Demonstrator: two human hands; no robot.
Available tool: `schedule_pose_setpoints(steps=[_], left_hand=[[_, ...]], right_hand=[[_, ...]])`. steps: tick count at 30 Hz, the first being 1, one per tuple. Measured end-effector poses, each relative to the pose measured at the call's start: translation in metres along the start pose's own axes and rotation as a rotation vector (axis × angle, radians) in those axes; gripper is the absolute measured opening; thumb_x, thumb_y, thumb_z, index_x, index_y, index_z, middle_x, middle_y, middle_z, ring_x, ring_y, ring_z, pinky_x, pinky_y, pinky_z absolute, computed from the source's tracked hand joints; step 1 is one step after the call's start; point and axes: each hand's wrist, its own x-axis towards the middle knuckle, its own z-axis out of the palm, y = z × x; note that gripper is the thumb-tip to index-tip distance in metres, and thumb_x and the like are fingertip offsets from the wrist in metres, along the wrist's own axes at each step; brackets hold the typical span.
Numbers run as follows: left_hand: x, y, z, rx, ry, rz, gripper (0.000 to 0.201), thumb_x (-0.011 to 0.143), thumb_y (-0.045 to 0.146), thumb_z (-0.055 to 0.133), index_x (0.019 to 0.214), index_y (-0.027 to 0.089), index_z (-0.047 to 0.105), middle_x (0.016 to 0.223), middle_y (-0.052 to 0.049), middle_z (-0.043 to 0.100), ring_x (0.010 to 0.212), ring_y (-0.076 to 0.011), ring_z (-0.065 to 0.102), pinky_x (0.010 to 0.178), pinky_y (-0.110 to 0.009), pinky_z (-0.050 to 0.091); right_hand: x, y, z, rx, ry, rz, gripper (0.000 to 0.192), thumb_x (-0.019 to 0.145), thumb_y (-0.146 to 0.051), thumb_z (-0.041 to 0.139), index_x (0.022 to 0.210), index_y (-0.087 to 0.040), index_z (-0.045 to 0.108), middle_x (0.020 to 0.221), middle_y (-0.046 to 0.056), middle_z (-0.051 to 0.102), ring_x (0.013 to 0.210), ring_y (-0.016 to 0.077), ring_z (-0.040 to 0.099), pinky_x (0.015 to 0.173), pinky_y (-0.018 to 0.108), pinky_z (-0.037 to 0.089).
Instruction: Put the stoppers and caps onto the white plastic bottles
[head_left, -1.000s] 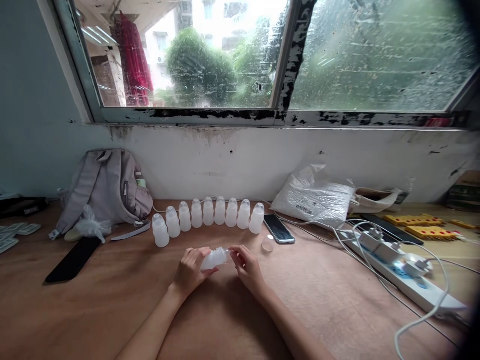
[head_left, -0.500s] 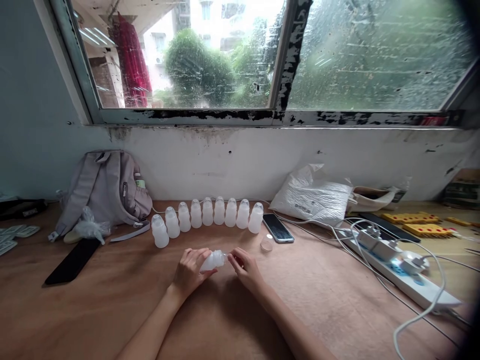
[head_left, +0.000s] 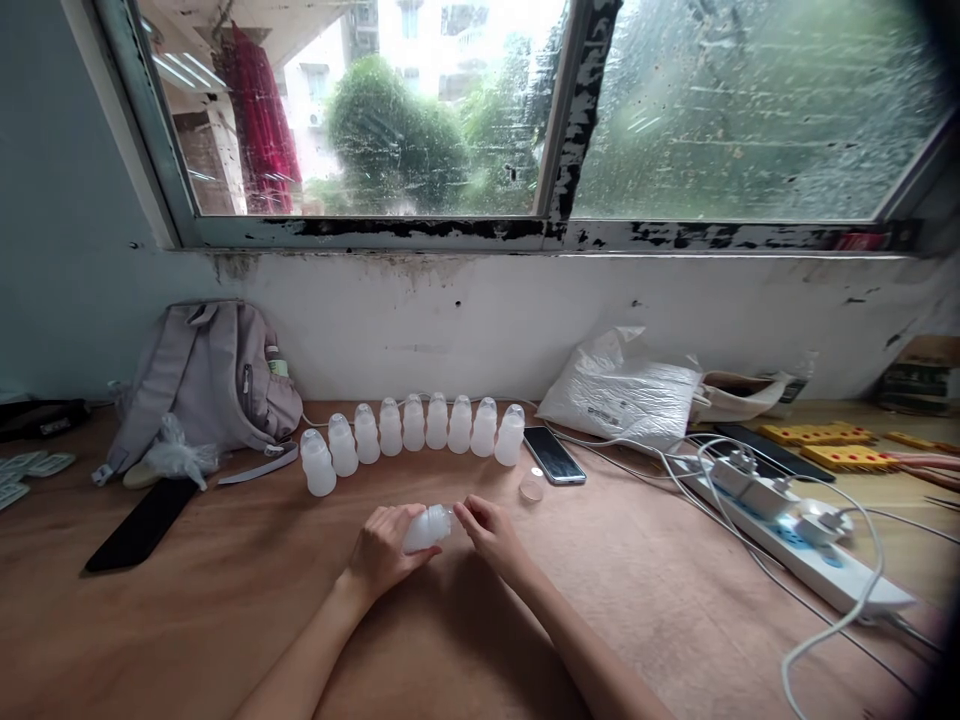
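My left hand (head_left: 386,550) is wrapped around a small frosted baby bottle (head_left: 427,528), tilted on its side with its neck toward the right. My right hand (head_left: 487,530) is closed in a pinch at the neck end, on what looks like the bottle's clear nipple (head_left: 451,510); the fingertips partly hide it. Behind my hands, several similar baby bottles (head_left: 413,425) stand upright in a curved row, with clear domed caps on. A loose clear cap (head_left: 532,487) lies on the table, right of my right hand.
A smartphone (head_left: 555,456) lies behind the cap. At right are a white power strip (head_left: 795,540) with tangled cables, a silvery plastic mailer (head_left: 622,390) and yellow parts (head_left: 847,457). A grey backpack (head_left: 202,380) and a black flat object (head_left: 142,525) are at left.
My left hand and the bottle have shifted and turned slightly; my right hand keeps its pinch at the neck end. A blurred reddish shape has appeared by the yellow parts at far right.
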Motion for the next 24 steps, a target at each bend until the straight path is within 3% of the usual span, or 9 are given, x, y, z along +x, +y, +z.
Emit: schedule_pose_setpoints(steps=[2,5,7,10,12,17,20,22,24], left_hand=[[0.0,0.008,0.0,-0.202,-0.052,-0.16,0.043,0.07,0.046,0.057,0.102,0.019,0.05,0.09,-0.007,0.063,0.076,-0.0207,0.059,0.067,-0.03,0.044],[0.001,0.021,0.005,-0.621,-0.203,-0.329,0.037,0.078,0.046,0.046,0.101,0.017,0.049,0.081,-0.004,0.063,0.068,-0.017,0.059,0.059,-0.025,0.044],[0.001,0.029,0.01,-0.781,-0.216,-0.389,0.037,0.078,0.047,0.045,0.1,0.016,0.05,0.08,-0.004,0.062,0.069,-0.0165,0.059,0.06,-0.025,0.044],[0.002,0.036,0.016,-0.776,-0.083,-0.454,0.042,0.067,0.044,0.061,0.099,0.018,0.051,0.088,-0.005,0.062,0.079,-0.0183,0.058,0.07,-0.026,0.043],[0.004,0.04,0.016,-0.846,-0.057,-0.525,0.047,0.063,0.044,0.065,0.098,0.017,0.051,0.088,-0.006,0.061,0.078,-0.0184,0.057,0.069,-0.027,0.043],[0.005,0.049,0.003,-1.354,-0.419,-0.629,0.055,0.063,0.053,0.06,0.098,0.012,0.054,0.083,-0.008,0.059,0.063,-0.0137,0.054,0.054,-0.023,0.039],[0.003,0.054,-0.004,-1.435,-0.605,-0.635,0.047,0.055,0.036,0.071,0.093,0.013,0.057,0.076,-0.005,0.059,0.065,-0.0132,0.053,0.06,-0.024,0.039],[0.002,0.054,-0.005,-1.395,-0.633,-0.667,0.039,0.053,0.026,0.071,0.088,0.015,0.057,0.071,-0.002,0.058,0.065,-0.0126,0.052,0.061,-0.024,0.039],[0.003,0.054,-0.005,-1.304,-0.587,-0.657,0.026,0.055,0.021,0.068,0.079,0.016,0.058,0.068,0.0,0.055,0.065,-0.0123,0.051,0.06,-0.024,0.038]], right_hand=[[-0.001,-0.008,-0.001,0.186,-0.056,0.053,0.022,0.074,-0.041,0.056,0.081,-0.02,0.057,0.069,-0.001,0.054,0.063,0.013,0.05,0.055,0.024,0.039],[-0.004,-0.022,-0.001,0.432,-0.216,0.119,0.044,0.069,-0.039,0.063,0.11,-0.024,0.052,0.106,0.006,0.056,0.097,0.0209,0.051,0.078,0.033,0.042],[-0.005,-0.027,0.001,0.453,-0.225,0.151,0.039,0.069,-0.04,0.063,0.104,-0.022,0.058,0.113,0.008,0.054,0.104,0.0238,0.049,0.083,0.036,0.041],[-0.006,-0.027,0.006,0.321,-0.056,0.166,0.032,0.065,-0.042,0.066,0.087,-0.019,0.064,0.105,0.008,0.058,0.093,0.0238,0.054,0.078,0.036,0.043],[-0.006,-0.026,0.006,0.31,-0.02,0.166,0.033,0.065,-0.043,0.066,0.088,-0.019,0.063,0.101,0.007,0.059,0.086,0.0218,0.055,0.075,0.034,0.044],[-0.01,-0.03,0.001,0.518,-0.321,0.251,0.048,0.07,-0.043,0.059,0.111,-0.018,0.054,0.081,0.005,0.062,0.06,0.014,0.056,0.05,0.025,0.044],[-0.015,-0.037,0.003,0.549,-0.422,0.284,0.039,0.066,-0.038,0.063,0.099,-0.019,0.059,0.098,0.007,0.061,0.07,0.0165,0.059,0.05,0.023,0.043],[-0.017,-0.04,0.007,0.547,-0.398,0.279,0.027,0.065,-0.036,0.064,0.083,-0.018,0.061,0.108,0.008,0.058,0.086,0.0205,0.058,0.06,0.026,0.045],[-0.017,-0.041,0.012,0.542,-0.33,0.272,0.022,0.066,-0.036,0.063,0.075,-0.017,0.057,0.104,0.009,0.061,0.094,0.0226,0.056,0.072,0.031,0.045]])
